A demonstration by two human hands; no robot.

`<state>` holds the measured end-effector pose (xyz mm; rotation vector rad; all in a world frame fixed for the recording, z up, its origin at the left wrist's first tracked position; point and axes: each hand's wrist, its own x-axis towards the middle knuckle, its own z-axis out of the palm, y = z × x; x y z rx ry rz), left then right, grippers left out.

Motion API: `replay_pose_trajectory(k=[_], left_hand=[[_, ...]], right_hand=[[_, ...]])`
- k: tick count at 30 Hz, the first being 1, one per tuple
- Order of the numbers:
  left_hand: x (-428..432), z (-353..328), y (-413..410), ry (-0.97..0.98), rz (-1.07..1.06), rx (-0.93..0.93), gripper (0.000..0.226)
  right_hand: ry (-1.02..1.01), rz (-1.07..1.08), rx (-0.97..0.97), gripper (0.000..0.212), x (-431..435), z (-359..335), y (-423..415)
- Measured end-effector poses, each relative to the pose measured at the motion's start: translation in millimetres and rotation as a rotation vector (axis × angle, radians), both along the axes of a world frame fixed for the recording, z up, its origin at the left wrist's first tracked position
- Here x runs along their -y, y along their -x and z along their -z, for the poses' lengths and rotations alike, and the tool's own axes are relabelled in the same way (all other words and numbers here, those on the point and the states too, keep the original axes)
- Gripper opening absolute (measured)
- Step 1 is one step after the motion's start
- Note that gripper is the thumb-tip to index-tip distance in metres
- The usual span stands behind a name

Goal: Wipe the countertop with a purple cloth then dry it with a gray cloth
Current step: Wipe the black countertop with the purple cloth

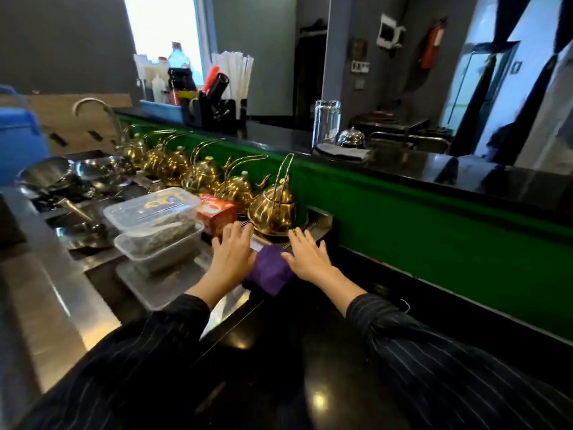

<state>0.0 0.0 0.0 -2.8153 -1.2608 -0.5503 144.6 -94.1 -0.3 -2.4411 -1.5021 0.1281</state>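
A folded purple cloth (pixel 270 270) lies on the black countertop (pixel 325 352), at its far end beside the steel sink area. My left hand (pixel 233 255) rests flat on the cloth's left edge, fingers spread. My right hand (pixel 307 254) lies flat on its right edge, fingers also spread. Neither hand has closed around the cloth. A gray cloth (pixel 342 152) lies folded on the raised black bar top, under an upturned glass (pixel 326 121).
A row of gold kettles (pixel 273 206) lines the green wall (pixel 434 231) just beyond my hands. Stacked plastic containers (pixel 158 225) and a red box (pixel 215 214) sit to the left. Steel bowls (pixel 62 178) fill the sink. A service bell (pixel 351 138) stands on the bar top.
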Motion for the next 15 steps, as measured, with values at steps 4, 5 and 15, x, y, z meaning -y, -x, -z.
replay_pose_trajectory(k=[4,5,15], left_hand=[[7,18,-5,0.275,-0.035,-0.077,0.051],[7,23,-8,0.376,-0.026,-0.014,0.046],[17,-8,-51,0.474,0.047,0.242,0.014]], right_hand=[[0.113,0.001,-0.068,0.056,-14,19,24],[0.092,0.023,-0.069,0.054,-16,22,26],[-0.148,0.226,-0.281,0.041,-9,2,4]])
